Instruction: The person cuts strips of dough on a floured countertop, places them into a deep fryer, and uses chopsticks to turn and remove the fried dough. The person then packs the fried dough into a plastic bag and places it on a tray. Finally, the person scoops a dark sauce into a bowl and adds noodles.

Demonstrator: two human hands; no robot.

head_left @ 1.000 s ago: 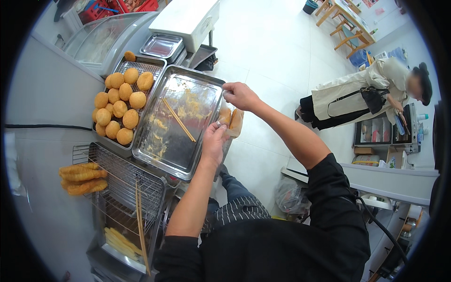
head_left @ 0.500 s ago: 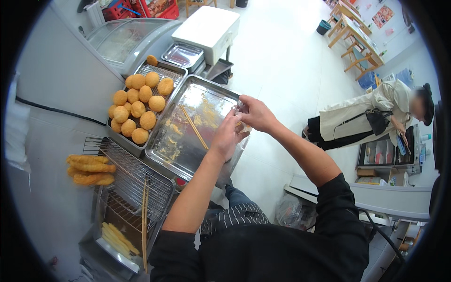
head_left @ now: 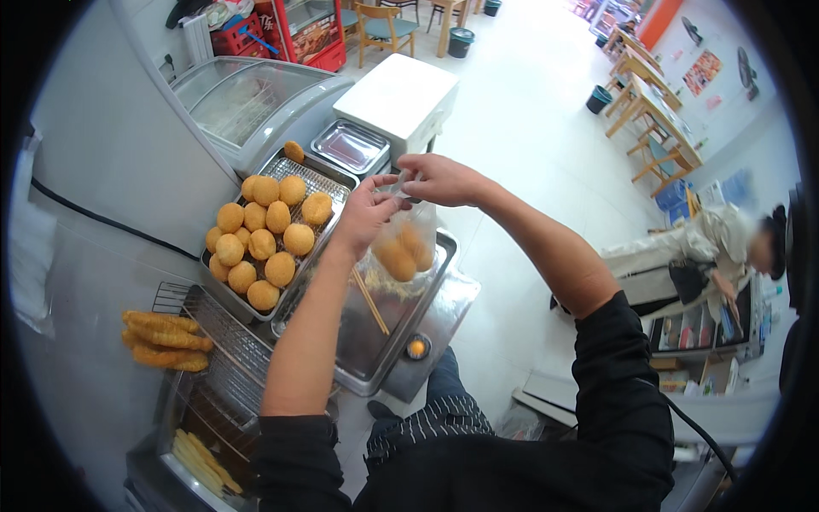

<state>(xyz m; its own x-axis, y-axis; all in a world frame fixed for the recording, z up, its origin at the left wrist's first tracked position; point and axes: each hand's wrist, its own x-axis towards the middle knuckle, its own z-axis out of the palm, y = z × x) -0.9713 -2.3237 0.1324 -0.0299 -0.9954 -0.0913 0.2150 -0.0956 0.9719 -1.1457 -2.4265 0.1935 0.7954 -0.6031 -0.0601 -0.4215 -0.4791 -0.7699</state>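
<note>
Though hazy, bag [head_left: 420,224] translucent, balls [head_left: 397,259] golden

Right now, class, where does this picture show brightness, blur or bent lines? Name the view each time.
Head view: the floor looks washed out toward the top; head view: the person in the pale coat is smeared; head view: the plastic bag makes the buns inside hazy; head view: the grey panel's edge bows, with black around the picture's rim.
</note>
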